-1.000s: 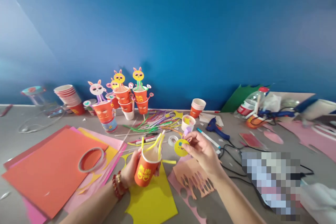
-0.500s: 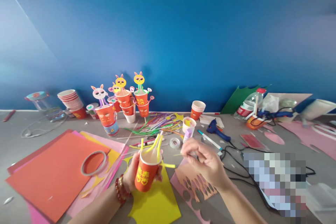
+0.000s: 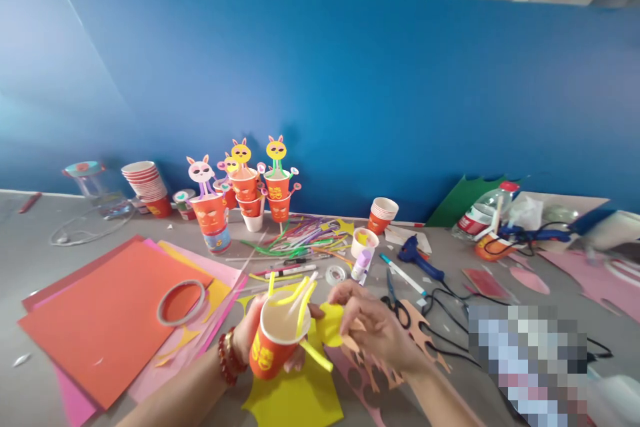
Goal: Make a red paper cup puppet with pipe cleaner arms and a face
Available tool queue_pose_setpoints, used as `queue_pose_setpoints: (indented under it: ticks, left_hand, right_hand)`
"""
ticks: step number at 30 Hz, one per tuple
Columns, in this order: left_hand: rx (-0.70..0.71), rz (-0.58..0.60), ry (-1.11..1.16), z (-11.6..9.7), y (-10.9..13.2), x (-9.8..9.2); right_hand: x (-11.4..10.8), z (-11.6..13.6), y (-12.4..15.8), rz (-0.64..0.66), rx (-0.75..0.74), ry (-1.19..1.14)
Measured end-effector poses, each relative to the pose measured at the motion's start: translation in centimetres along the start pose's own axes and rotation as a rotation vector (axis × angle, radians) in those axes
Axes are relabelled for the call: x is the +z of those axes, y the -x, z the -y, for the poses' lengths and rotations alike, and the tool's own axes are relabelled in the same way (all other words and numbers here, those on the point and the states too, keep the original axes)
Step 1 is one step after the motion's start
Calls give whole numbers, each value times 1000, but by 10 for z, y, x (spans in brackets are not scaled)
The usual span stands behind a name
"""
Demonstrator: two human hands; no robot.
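My left hand [image 3: 249,337] is wrapped round an orange paper cup [image 3: 267,351] with yellow straws [image 3: 299,300] sticking out of it, held tilted above a yellow paper sheet [image 3: 295,397]. My right hand [image 3: 377,330] pinches a small yellow paper disc [image 3: 330,323] right beside the cup's rim and the straws. A beaded bracelet [image 3: 227,357] is on my left wrist.
Finished bunny cups [image 3: 240,190] stand by the blue wall. Coloured straws [image 3: 295,237], a glue stick [image 3: 361,265], scissors [image 3: 395,300], a blue glue gun [image 3: 417,257], a tape ring [image 3: 181,301], orange paper [image 3: 105,320], cup stacks [image 3: 145,183] and a water bottle [image 3: 480,210] lie around.
My right hand has brought the yellow disc from over the table down to the cup's rim. The cup tilted more toward me, and the view shifted slightly right.
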State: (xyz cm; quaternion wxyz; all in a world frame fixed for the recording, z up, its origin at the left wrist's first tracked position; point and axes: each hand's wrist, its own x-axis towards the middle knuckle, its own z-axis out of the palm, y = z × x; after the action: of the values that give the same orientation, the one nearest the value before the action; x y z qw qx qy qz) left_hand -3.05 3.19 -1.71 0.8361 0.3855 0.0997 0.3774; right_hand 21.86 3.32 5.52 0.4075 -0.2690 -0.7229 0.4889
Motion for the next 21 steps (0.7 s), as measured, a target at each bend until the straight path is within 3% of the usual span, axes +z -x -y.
queue_pose_setpoints:
  ticks: [6, 13, 17, 21]
  left_hand:
    - [110, 16, 93, 4, -2, 3]
    - [82, -12, -10, 5, -1, 10]
    - [24, -10, -52, -6, -2, 21]
    - [-25, 9, -75, -13, -3, 27]
  right_hand:
    - [14, -11, -2, -290, 193, -312]
    - [28, -18, -3, -269, 275, -263]
    - [20, -19, -4, -311, 247, -106]
    - [9, -22, -5, -231, 263, 33]
